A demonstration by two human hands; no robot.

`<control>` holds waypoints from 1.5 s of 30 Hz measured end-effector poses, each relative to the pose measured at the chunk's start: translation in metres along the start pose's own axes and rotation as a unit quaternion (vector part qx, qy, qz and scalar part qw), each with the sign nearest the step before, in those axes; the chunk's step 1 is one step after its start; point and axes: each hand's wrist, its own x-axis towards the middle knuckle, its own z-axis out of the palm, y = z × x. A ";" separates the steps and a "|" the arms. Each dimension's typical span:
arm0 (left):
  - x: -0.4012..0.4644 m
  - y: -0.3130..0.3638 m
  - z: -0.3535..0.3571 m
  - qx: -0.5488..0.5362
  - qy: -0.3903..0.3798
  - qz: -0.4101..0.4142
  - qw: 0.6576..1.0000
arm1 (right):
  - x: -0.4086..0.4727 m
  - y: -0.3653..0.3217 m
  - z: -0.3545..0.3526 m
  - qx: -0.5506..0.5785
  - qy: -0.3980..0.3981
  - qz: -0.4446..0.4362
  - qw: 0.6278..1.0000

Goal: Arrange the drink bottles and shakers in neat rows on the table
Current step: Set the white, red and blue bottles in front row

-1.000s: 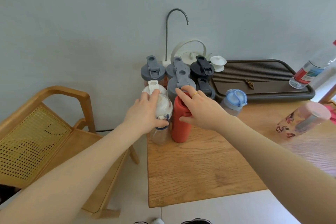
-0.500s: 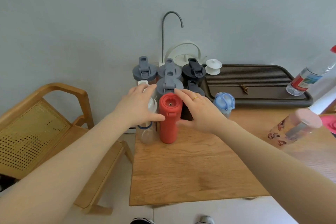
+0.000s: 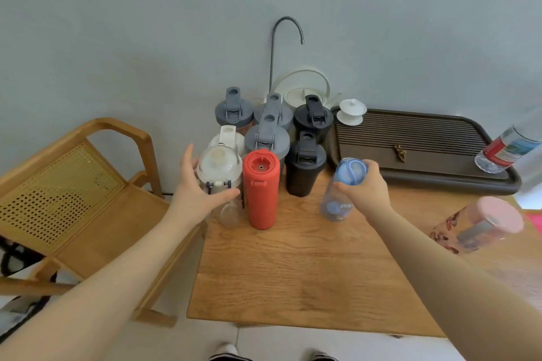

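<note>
We note our right hand [image 3: 365,187] has left the red bottle [image 3: 261,187] at frame centre, fingers now clamped on the blue-lidded bottle [image 3: 341,184], right of centre; left hand [image 3: 195,187] stays curled around the clear bottle [image 3: 218,173].

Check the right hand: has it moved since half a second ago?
Yes. The right hand has left the red bottle and gone right, toward the tea tray, now gripping the blue-lidded bottle.

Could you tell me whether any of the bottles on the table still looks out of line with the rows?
Yes. The pink-lidded bottle stands alone near the table's right edge, far from the rows. The blue-lidded bottle, in the right hand's grip, stands apart too, right of the black shaker.
</note>
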 end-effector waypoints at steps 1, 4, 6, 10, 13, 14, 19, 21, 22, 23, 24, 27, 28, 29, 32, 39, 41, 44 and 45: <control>-0.001 -0.005 0.001 -0.012 -0.004 -0.011 1.000 | -0.005 -0.001 0.003 -0.003 -0.003 -0.015 1.000; 0.002 -0.016 0.000 -0.035 -0.023 -0.033 0.999 | -0.023 -0.008 0.018 -0.012 -0.033 -0.067 0.997; 0.005 -0.021 0.000 -0.043 -0.049 -0.035 0.997 | -0.032 -0.013 0.032 -0.031 -0.057 -0.086 0.994; 0.007 -0.021 -0.001 -0.062 -0.086 -0.025 0.994 | -0.040 -0.015 0.058 -0.045 -0.037 -0.087 0.994; 0.008 -0.021 -0.001 -0.068 -0.095 -0.013 0.993 | -0.040 -0.017 0.070 -0.064 -0.036 -0.101 0.992; 0.009 -0.022 -0.002 -0.069 -0.096 -0.011 0.993 | -0.040 -0.017 0.072 -0.080 -0.038 -0.107 0.990; 0.009 -0.023 -0.003 -0.078 -0.108 -0.009 0.991 | -0.057 -0.036 0.075 -0.181 0.020 -0.276 0.944; 0.009 -0.024 -0.004 -0.077 -0.111 -0.008 0.991 | -0.064 -0.051 0.078 -0.180 -0.015 -0.297 0.937; 0.010 -0.024 -0.004 -0.075 -0.113 -0.006 0.991 | -0.067 -0.056 0.082 -0.183 -0.030 -0.280 0.942; 0.010 -0.024 -0.005 -0.070 -0.117 -0.003 0.991 | -0.068 -0.058 0.088 -0.178 -0.033 -0.258 0.949; 0.011 -0.024 -0.006 -0.066 -0.121 0.000 0.990 | -0.068 -0.059 0.094 -0.163 -0.026 -0.240 0.957; 0.013 -0.025 -0.009 -0.069 -0.124 -0.001 0.990 | -0.068 -0.058 0.105 -0.120 0.016 -0.225 0.967; 0.014 -0.025 -0.010 -0.075 -0.122 0.001 0.990 | -0.067 -0.058 0.106 -0.125 0.029 -0.226 0.965; 0.014 -0.025 -0.010 -0.080 -0.119 0.002 0.990 | -0.067 -0.057 0.106 -0.134 0.040 -0.230 0.963; 0.017 -0.023 -0.011 -0.084 -0.117 0.003 0.990 | -0.066 -0.058 0.107 -0.150 0.057 -0.241 0.957; 0.007 -0.033 -0.001 -0.073 -0.104 0.015 0.992 | -0.062 -0.057 0.104 -0.163 0.057 -0.250 0.953; 0.006 -0.033 0.001 -0.081 -0.090 0.017 0.992 | -0.062 -0.056 0.103 -0.155 0.050 -0.251 0.954; 0.006 -0.027 -0.002 -0.068 -0.083 0.025 0.994 | -0.060 -0.055 0.101 -0.156 0.039 -0.255 0.953; 0.005 -0.023 -0.003 -0.049 -0.077 0.038 0.995 | -0.059 -0.054 0.099 -0.158 0.033 -0.256 0.953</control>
